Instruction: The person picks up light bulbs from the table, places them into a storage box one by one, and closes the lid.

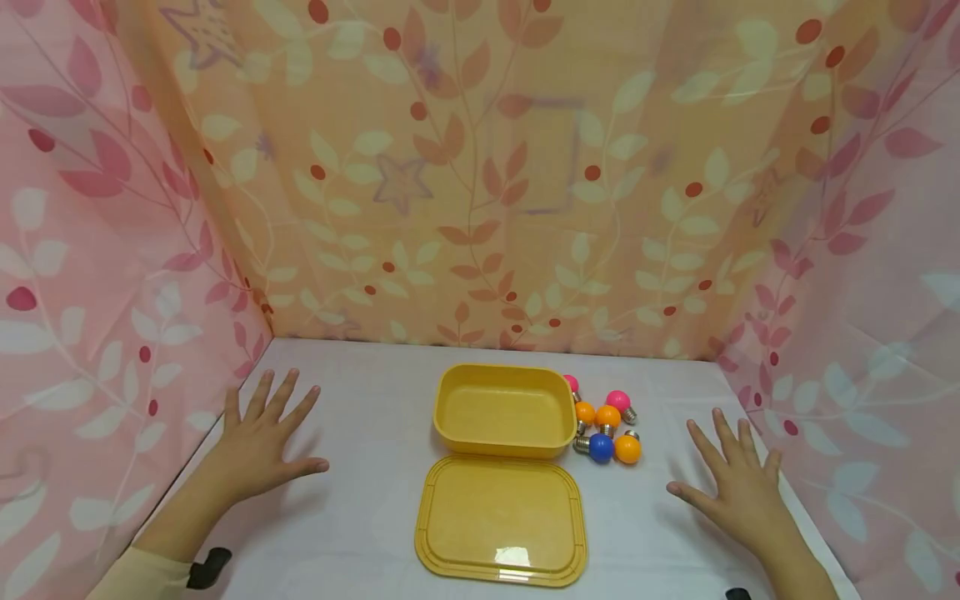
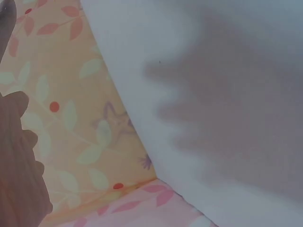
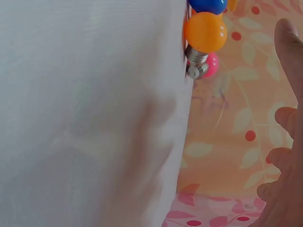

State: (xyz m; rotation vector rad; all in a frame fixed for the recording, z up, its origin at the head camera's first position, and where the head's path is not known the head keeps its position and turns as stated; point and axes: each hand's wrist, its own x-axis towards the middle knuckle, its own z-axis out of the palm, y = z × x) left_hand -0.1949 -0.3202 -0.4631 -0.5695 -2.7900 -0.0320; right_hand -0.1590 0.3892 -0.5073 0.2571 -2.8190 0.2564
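My left hand (image 1: 258, 450) hovers over the left side of the table with fingers spread, holding nothing. On the right side my right hand (image 1: 738, 492) is spread the same way, palm down, its thumb toward the bulbs. Between them stands a yellow plastic box (image 1: 504, 410), its inside bare. Its yellow lid (image 1: 501, 521) lies flat in front of it. Close against the box's right side lie several small light bulbs: a blue bulb (image 1: 601, 447), an orange bulb (image 1: 627, 450), a pink bulb (image 1: 618, 402) and others. In the right wrist view an orange bulb (image 3: 206, 32) shows its metal screw base.
A white cloth covers the table (image 1: 360, 500). Patterned fabric walls enclose it: an orange back curtain (image 1: 480, 183), a pink left curtain (image 1: 97, 275) and a pink right curtain (image 1: 862, 333). Both hands cast shadows on the cloth.
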